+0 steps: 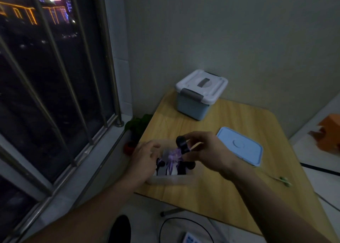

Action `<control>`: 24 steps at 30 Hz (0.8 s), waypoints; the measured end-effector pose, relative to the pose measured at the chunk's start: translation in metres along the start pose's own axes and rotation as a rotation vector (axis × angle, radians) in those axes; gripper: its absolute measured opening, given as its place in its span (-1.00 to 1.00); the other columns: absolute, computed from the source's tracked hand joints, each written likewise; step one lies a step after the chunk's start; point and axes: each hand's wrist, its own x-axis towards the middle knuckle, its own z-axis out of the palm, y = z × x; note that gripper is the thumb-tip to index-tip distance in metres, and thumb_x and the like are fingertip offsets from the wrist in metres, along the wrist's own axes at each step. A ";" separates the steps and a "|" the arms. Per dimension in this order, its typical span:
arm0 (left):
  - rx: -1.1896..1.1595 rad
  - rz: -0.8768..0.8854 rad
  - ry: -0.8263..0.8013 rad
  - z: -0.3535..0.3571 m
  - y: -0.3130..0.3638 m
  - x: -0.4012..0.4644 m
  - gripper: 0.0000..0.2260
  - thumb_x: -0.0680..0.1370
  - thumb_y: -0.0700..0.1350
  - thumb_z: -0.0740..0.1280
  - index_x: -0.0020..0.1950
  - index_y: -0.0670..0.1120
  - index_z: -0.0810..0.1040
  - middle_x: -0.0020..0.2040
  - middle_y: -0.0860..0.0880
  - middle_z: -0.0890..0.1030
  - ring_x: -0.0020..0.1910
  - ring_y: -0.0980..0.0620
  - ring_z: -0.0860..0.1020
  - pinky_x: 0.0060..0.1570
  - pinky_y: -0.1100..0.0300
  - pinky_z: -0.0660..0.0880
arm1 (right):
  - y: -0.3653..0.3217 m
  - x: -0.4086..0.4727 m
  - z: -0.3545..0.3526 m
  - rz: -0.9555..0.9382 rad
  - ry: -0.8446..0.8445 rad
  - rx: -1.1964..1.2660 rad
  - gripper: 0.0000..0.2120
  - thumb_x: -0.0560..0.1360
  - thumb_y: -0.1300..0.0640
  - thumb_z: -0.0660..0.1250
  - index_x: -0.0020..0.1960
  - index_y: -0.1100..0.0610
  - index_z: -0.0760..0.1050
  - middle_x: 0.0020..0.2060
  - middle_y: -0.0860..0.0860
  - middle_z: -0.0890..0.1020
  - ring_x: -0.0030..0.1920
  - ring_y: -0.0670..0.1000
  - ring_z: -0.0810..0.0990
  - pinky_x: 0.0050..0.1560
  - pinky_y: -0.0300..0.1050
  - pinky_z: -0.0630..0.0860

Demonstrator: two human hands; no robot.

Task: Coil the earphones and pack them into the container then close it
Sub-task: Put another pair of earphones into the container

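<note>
A translucent open container (171, 180) sits at the near left corner of the wooden table (220, 191). Inside it lie dark items and a purple bundle, blurred. My right hand (206, 151) hovers just above the container, fingers pinched on a dark coiled earphone bundle (182, 145). My left hand (145, 156) rests on the container's left rim with its fingers spread, partly hiding that side. The container's light blue lid (241, 147) lies flat on the table to the right, apart from it.
A blue storage box (198, 97) with a white latched lid stands at the table's far edge by the wall. A small green object (284, 180) lies near the right edge. A barred window is on the left; a black cable (184, 222) loops on the floor below.
</note>
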 end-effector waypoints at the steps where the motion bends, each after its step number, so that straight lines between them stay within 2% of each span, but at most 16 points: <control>1: 0.005 -0.002 -0.004 0.000 0.000 0.000 -0.72 0.63 -0.23 0.15 0.30 -0.07 0.50 0.27 -0.07 0.41 0.23 -0.05 0.48 0.17 0.12 0.47 | 0.000 0.002 0.004 0.021 -0.013 -0.021 -0.51 0.40 0.22 0.52 0.29 -0.01 0.53 0.05 -0.04 0.61 0.02 0.02 0.64 0.06 0.08 0.64; 3: 0.008 -0.017 -0.006 0.001 -0.003 0.000 -0.71 0.64 -0.22 0.13 0.31 -0.06 0.50 0.28 -0.07 0.41 0.23 -0.04 0.47 0.13 0.16 0.45 | -0.001 0.005 0.011 0.050 -0.035 -0.078 -0.44 0.40 0.21 0.51 0.36 0.01 0.46 0.11 0.02 0.63 0.05 0.01 0.62 0.06 0.01 0.63; 6: 0.012 -0.034 0.009 0.003 -0.005 0.002 -0.71 0.63 -0.23 0.12 0.30 -0.05 0.50 0.27 -0.11 0.42 0.20 -0.04 0.48 0.06 0.19 0.42 | -0.006 0.011 0.019 0.065 -0.005 -0.309 -0.45 0.40 0.17 0.53 0.36 0.02 0.47 0.14 0.05 0.65 0.00 0.00 0.60 -0.12 -0.17 0.52; 11: 0.024 -0.061 0.044 0.007 -0.003 0.004 -0.70 0.61 -0.28 0.13 0.27 -0.07 0.50 0.29 -0.11 0.43 0.23 -0.05 0.45 0.04 0.20 0.37 | -0.007 0.015 0.036 0.186 0.094 -0.601 -0.66 0.48 0.10 0.42 0.24 0.12 0.50 0.10 0.14 0.61 0.06 0.15 0.62 -0.20 -0.07 0.46; 15: 0.035 -0.070 0.059 0.010 -0.004 0.004 -0.71 0.61 -0.26 0.12 0.26 -0.05 0.50 0.29 -0.10 0.45 0.23 -0.05 0.45 0.07 0.16 0.42 | -0.010 0.012 0.042 0.150 0.114 -0.709 -0.82 0.55 0.20 0.30 0.13 0.21 0.49 0.06 0.18 0.58 0.05 0.19 0.61 -0.22 -0.04 0.40; 19: 0.064 -0.071 0.043 0.010 -0.004 0.003 -0.70 0.59 -0.28 0.16 0.27 -0.06 0.49 0.30 -0.09 0.46 0.26 -0.05 0.44 0.15 0.09 0.45 | -0.016 0.006 0.045 0.126 0.144 -0.802 -0.84 0.56 0.24 0.26 0.12 0.19 0.52 0.06 0.16 0.60 0.05 0.16 0.62 -0.23 -0.06 0.38; 24: 0.070 -0.057 0.043 0.013 0.003 0.001 -0.71 0.61 -0.27 0.14 0.31 -0.09 0.43 0.30 -0.08 0.44 0.20 -0.03 0.46 0.02 0.16 0.42 | -0.014 0.000 0.047 0.084 0.178 -0.899 -0.86 0.57 0.21 0.25 0.09 0.16 0.53 0.05 0.14 0.63 0.12 0.18 0.53 -0.19 -0.05 0.33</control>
